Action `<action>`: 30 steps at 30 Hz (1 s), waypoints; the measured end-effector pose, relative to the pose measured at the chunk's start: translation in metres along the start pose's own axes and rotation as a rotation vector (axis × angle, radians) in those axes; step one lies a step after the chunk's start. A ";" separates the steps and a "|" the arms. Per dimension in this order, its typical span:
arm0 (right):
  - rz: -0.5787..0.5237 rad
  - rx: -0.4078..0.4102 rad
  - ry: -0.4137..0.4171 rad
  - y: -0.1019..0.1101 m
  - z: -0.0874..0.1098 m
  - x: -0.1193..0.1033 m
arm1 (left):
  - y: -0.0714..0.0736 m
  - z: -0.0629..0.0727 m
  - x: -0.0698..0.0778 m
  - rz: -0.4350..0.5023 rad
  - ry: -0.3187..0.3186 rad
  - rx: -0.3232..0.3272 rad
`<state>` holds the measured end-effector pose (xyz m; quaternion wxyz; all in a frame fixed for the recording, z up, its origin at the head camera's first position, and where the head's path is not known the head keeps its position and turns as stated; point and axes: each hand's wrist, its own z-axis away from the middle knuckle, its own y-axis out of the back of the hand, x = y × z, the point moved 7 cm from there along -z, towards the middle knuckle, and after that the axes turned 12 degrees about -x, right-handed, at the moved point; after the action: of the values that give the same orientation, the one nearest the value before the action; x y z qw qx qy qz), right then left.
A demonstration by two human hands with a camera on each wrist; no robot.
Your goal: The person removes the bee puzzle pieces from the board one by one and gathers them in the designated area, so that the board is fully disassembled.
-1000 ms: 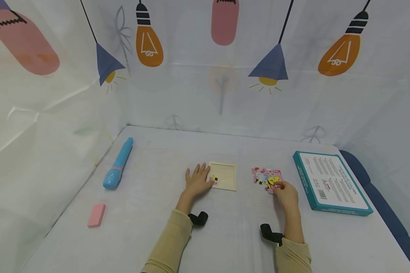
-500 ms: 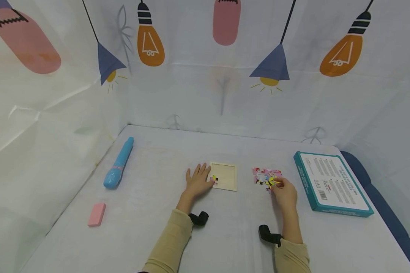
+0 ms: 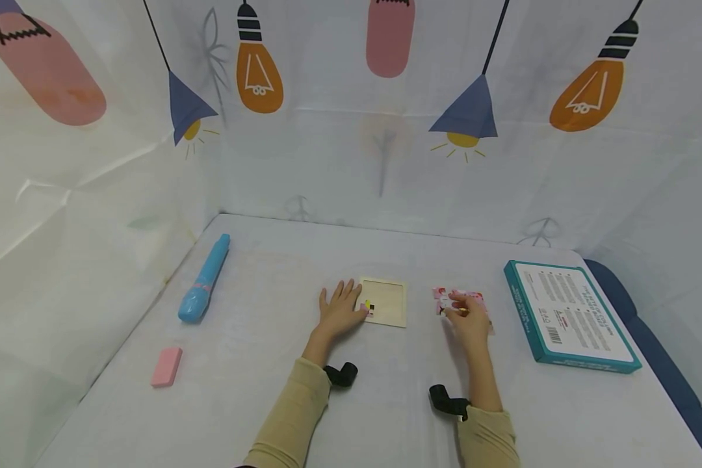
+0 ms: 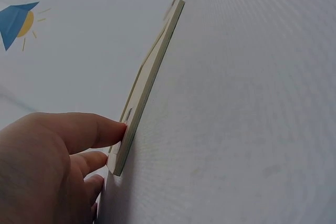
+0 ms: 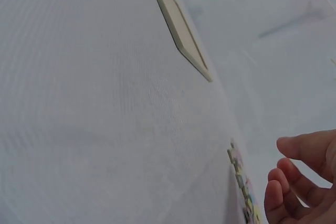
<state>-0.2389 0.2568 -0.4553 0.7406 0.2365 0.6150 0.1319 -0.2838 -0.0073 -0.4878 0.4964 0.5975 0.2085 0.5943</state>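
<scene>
In the head view my left hand (image 3: 340, 315) lies with spread fingers at the left side of a shallow wooden puzzle tray (image 3: 390, 302). Its thumb rests on the tray's edge by a small printed puzzle piece (image 3: 370, 308) in the lower left corner; the left wrist view shows that thumb on the tray (image 4: 149, 82). My right hand (image 3: 470, 322) is over a patch of joined, pink printed puzzle pieces (image 3: 478, 298), hiding much of them. In the right wrist view its thumb and bent fingers stand apart with nothing between them, beside the pieces (image 5: 242, 182).
A teal-edged box (image 3: 573, 315) lies to the right, a blue chair (image 3: 614, 286) behind it. On the left are a blue pen-shaped device (image 3: 203, 279) and a pink block (image 3: 166, 367). A printed white curtain (image 3: 327, 149) borders the table (image 3: 269, 273).
My right hand has moved left and a little away from me across the puzzle pieces, off their lower right part. My left hand and the tray stay in place.
</scene>
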 end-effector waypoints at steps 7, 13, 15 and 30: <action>-0.021 -0.047 0.061 -0.020 0.000 -0.014 | 0.000 0.000 -0.001 -0.011 0.006 0.004; -0.027 -0.054 0.119 -0.034 -0.003 -0.022 | -0.001 0.001 0.000 -0.014 0.007 0.001; -0.023 -0.055 0.136 -0.038 -0.003 -0.025 | -0.001 0.001 0.000 -0.018 0.005 0.001; -0.020 -0.129 0.240 -0.076 -0.008 -0.049 | 0.001 0.002 0.003 -0.017 0.002 -0.011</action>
<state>-0.2639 0.1692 -0.4538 0.6766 0.1646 0.6918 0.1910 -0.2817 -0.0058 -0.4848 0.5045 0.5924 0.2105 0.5918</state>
